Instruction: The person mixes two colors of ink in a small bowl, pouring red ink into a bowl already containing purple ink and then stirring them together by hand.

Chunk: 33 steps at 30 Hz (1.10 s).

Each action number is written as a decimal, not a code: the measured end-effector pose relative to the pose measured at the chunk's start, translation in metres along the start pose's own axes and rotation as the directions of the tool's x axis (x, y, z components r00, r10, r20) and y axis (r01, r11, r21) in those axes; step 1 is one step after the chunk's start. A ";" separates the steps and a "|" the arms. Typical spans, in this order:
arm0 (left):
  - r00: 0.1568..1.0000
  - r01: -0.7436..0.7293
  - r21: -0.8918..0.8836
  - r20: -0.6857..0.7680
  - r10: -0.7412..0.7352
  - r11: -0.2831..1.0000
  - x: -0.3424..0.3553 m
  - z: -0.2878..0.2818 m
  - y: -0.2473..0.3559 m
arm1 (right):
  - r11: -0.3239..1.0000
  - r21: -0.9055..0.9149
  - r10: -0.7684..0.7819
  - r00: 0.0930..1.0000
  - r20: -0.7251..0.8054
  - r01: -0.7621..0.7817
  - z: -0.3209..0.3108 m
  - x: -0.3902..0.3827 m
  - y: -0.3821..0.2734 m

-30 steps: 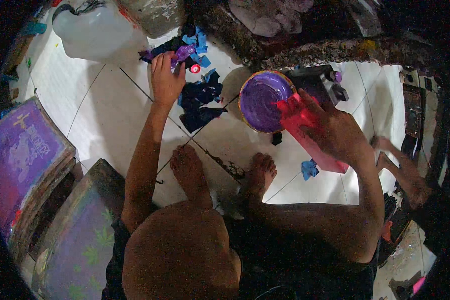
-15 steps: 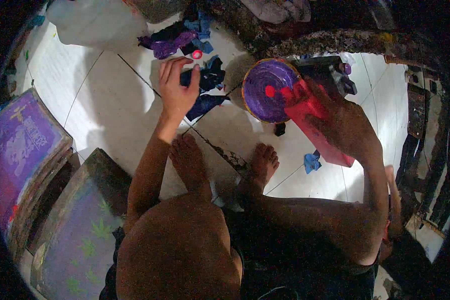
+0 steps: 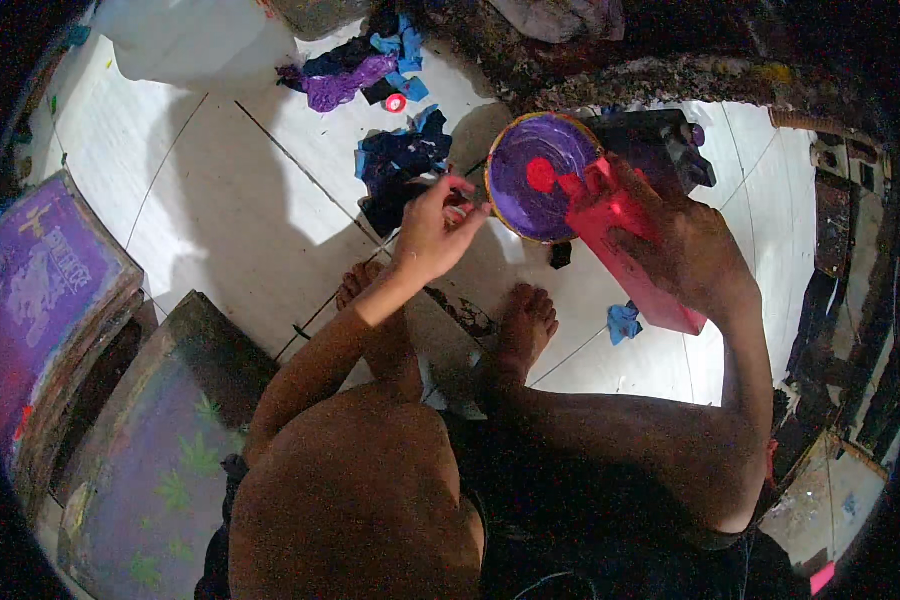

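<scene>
My right hand (image 3: pixel 685 240) grips a red plastic bottle (image 3: pixel 640 270), tilted with its mouth over the near right rim of a round tub (image 3: pixel 505 215). Inside the tub is purple paint, with a bright red blob (image 3: pixel 541 174) of liquid lying on it beside the bottle's mouth. My left hand (image 3: pixel 440 225) hovers just left of the tub, its fingers curved and apart, with nothing seen in them. A small red and white round cap (image 3: pixel 395 103) rests on the floor beyond that hand. Dark blue rags (image 3: pixel 405 160) lie beside it.
Purple and blue cloth scraps (image 3: pixel 345 82) lie farther off on the tiled floor (image 3: pixel 270 220). Two printing screens in frames, one purple (image 3: pixel 60 270) and one with green leaves (image 3: pixel 160 470), stand at left. A dark object (image 3: pixel 650 150) sits behind the bottle; a blue scrap (image 3: pixel 624 323) lies below.
My left hand has moved right and nearer, from beside the dark rags to the tub's left edge. The red blob has grown. My right hand and the bottle stay almost in place.
</scene>
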<state>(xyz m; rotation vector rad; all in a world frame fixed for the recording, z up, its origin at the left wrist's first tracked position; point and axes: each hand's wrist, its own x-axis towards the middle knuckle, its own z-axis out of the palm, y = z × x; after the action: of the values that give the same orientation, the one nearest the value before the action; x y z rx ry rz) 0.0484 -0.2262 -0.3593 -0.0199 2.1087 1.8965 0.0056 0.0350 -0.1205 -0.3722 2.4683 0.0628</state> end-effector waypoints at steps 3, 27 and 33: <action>0.995 0.072 -0.065 0.080 -0.066 0.995 -0.007 0.003 -0.002 | 0.999 0.019 -0.032 0.999 -0.036 0.032 0.002 0.005 -0.009; 0.946 0.268 -0.373 0.278 -0.168 0.888 -0.005 0.021 -0.010 | 0.867 0.497 0.194 0.947 -0.256 -0.043 0.062 -0.035 -0.010; 0.886 0.426 -0.397 0.363 -0.288 0.813 0.002 0.025 0.013 | 0.630 0.776 0.331 0.897 -0.292 0.020 0.103 -0.063 -0.003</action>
<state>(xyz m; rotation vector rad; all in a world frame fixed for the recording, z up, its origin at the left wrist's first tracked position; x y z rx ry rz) 0.0492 -0.1995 -0.3492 -0.2231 1.3056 1.9739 0.1151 0.0616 -0.1645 0.2522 2.6355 -1.0839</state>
